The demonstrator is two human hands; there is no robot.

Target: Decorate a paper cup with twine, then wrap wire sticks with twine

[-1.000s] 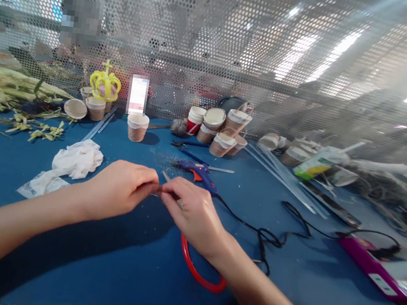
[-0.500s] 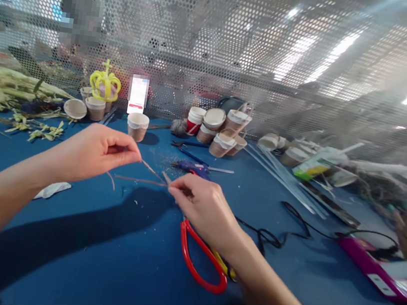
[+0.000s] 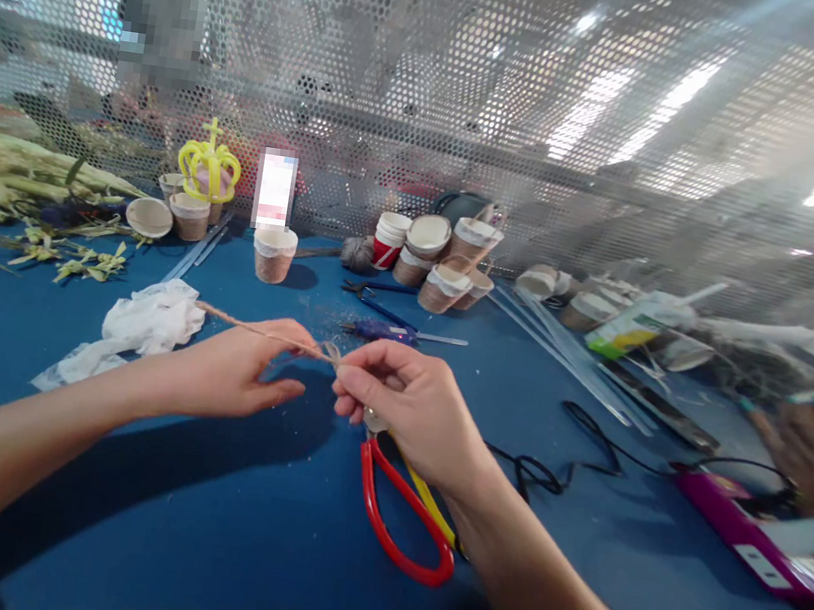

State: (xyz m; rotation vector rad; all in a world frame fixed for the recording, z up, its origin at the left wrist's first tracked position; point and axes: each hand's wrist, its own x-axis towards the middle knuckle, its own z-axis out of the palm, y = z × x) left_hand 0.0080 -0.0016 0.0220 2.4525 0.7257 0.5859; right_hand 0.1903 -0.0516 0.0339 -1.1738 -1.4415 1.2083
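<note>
Both my hands hold a thin brown twine [image 3: 252, 328] just above the blue table [image 3: 232, 523]. My left hand [image 3: 235, 372] pinches it near the middle, and the loose end trails left toward a crumpled white cloth [image 3: 147, 321]. My right hand [image 3: 412, 407] is closed in a pinch on the twine's other end. Red-handled scissors [image 3: 399, 521] lie on the table directly under my right hand and wrist. A blue glue gun [image 3: 388, 331] lies just beyond my hands.
Several paper cups [image 3: 440, 254] cluster at the back, one cup [image 3: 274, 254] stands alone, and a yellow crown [image 3: 208, 166] sits further left. Green plant strips [image 3: 8, 178] lie far left. A black cord [image 3: 566, 464] runs right to a purple device [image 3: 747, 524], beside another person's hand [image 3: 810, 453].
My left hand pulled away up and left, stretching the twine, then came back close to my right hand. My right hand rose slightly, uncovering the scissors.
</note>
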